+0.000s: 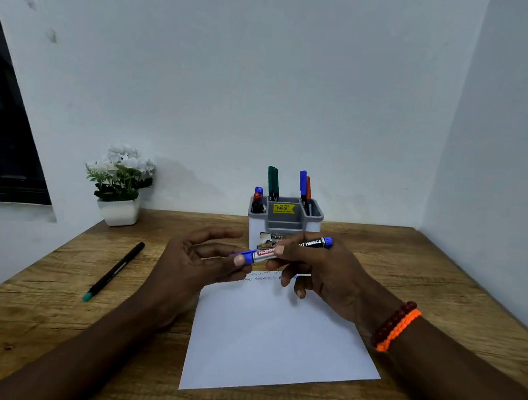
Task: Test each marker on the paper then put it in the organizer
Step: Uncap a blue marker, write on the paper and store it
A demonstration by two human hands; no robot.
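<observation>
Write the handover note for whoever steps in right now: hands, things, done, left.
Right hand grips the blue marker by its barrel, held level above the paper.
Left hand pinches the marker's blue cap end.
Organizer at the back of the table holds several markers.
Done: squiggles at the paper's far edge.
Left: put the blue marker in the organizer; then test and store the black pen lying to the left.
</observation>
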